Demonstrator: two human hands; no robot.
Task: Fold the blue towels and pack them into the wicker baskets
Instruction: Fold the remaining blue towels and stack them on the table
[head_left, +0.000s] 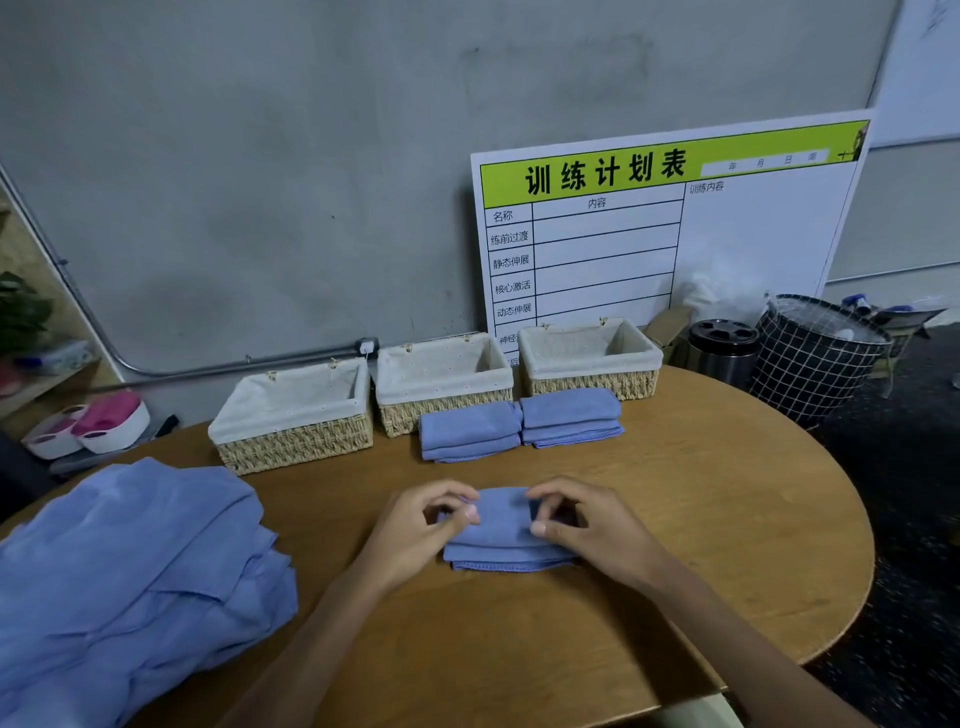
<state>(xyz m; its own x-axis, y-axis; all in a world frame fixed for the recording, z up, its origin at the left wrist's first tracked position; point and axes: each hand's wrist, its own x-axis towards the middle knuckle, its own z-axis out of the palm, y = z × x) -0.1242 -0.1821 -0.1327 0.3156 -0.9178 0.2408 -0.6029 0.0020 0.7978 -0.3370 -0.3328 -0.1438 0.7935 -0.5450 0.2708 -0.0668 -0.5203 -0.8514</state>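
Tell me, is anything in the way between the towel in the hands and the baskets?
Partly. Two folded towels lie on the table between the held towel and the middle and right baskets. The path to the left basket looks open.

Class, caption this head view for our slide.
Both hands pinch a folded blue towel before three empty wicker baskets.

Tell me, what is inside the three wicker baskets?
Only white cloth lining shows inside the three wicker baskets. Their near walls hide part of each bottom.
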